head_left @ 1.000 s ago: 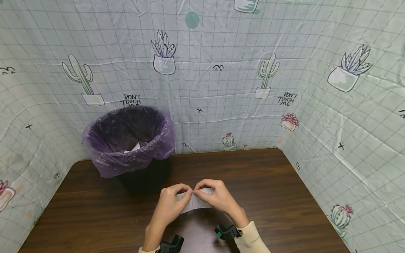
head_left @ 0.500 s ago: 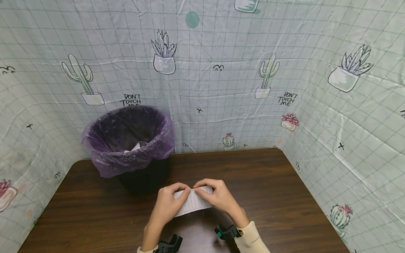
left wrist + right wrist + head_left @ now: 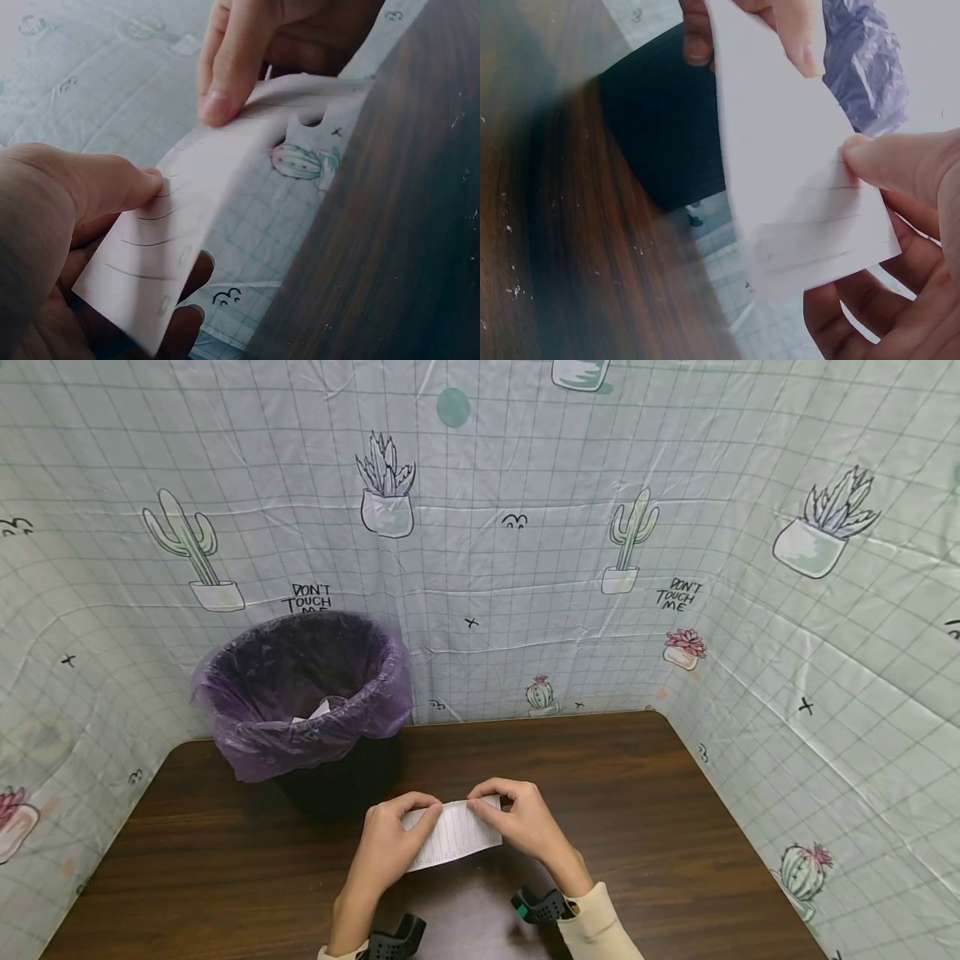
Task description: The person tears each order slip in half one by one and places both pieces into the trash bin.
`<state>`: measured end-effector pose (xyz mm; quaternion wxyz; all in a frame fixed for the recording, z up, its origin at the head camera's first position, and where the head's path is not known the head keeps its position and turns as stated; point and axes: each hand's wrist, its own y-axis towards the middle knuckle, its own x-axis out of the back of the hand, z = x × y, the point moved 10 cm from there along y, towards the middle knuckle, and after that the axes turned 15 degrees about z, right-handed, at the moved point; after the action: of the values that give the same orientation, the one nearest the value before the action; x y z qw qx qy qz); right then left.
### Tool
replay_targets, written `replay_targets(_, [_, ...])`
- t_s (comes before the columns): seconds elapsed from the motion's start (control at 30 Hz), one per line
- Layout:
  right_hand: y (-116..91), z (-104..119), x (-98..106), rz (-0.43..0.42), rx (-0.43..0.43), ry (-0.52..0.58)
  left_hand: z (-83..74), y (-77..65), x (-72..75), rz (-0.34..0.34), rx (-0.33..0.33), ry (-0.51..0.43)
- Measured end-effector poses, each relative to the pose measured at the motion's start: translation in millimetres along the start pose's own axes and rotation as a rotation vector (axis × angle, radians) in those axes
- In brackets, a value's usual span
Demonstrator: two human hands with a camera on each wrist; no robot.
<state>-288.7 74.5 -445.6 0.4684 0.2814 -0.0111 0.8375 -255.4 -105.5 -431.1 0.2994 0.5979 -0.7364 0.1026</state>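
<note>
A strip of white lined paper is held above the table between both hands, slightly curved. My left hand pinches its left part, thumb on the near face and fingers behind, as the left wrist view shows. My right hand pinches the upper right part of the same paper between thumb and fingers. Dark printed lines and small marks along one long edge show on the paper in the left wrist view. The two thumbs stand a short way apart on the top edge.
A black bin with a purple plastic liner stands at the back left of the brown wooden table. White scraps lie inside it. A cactus-printed sheet hangs behind and at both sides.
My hands have moved apart along the paper's top edge, the left one leftward and the right slightly rightward. More of the lined paper shows between them.
</note>
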Motion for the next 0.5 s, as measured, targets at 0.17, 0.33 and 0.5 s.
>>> replay_targets(0.17, [0.1,-0.2,0.1,-0.002,-0.024,-0.005,1.5,-0.2,0.4,-0.009,0.009,-0.019])
replay_targets(0.33, [-0.4,-0.9,2.2,-0.016,-0.016,-0.005,2.6,-0.8,5.0,-0.059,0.011,-0.032])
replay_targets(0.5, [-1.3,-3.2,3.2,-0.020,-0.021,0.000,3.4,-1.8,7.1,-0.081,0.017,-0.044])
